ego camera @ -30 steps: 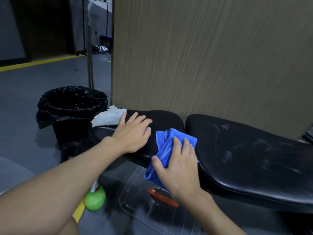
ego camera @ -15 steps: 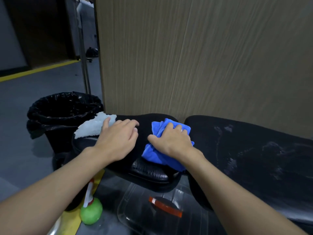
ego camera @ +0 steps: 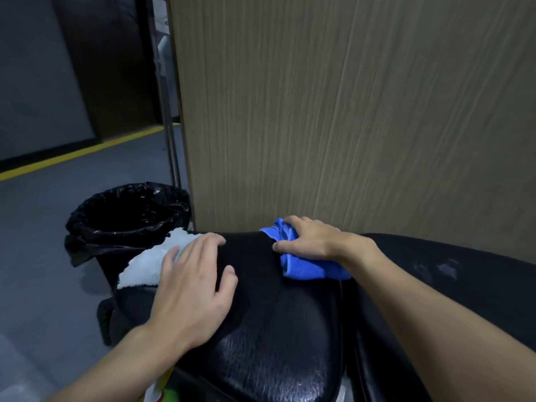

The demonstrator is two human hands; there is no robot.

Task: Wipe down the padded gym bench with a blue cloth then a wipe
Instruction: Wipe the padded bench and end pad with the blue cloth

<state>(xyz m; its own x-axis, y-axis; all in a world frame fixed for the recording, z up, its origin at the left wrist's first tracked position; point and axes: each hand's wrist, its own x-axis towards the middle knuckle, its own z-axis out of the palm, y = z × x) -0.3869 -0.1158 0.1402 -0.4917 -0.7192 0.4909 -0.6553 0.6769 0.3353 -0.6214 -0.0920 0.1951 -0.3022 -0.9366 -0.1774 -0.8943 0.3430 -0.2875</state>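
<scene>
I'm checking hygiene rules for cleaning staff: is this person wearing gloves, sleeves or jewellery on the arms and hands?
No. The left forearm and right forearm are bare to the frame's edge, no sleeve showing. The left hand and right hand are ungloved; no ring, watch or wristband shows.

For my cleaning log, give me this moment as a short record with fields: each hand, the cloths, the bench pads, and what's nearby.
left hand: flat on the seat pad, fingertips over the white cloth's edge
right hand: grips the bunched blue cloth, pressing it on the seat pad's far edge
white cloth: lying on the seat pad's left end
right pad: black, with pale smudges
nearby: black-lined bin on the floor at left; wood-grain panel behind
</scene>
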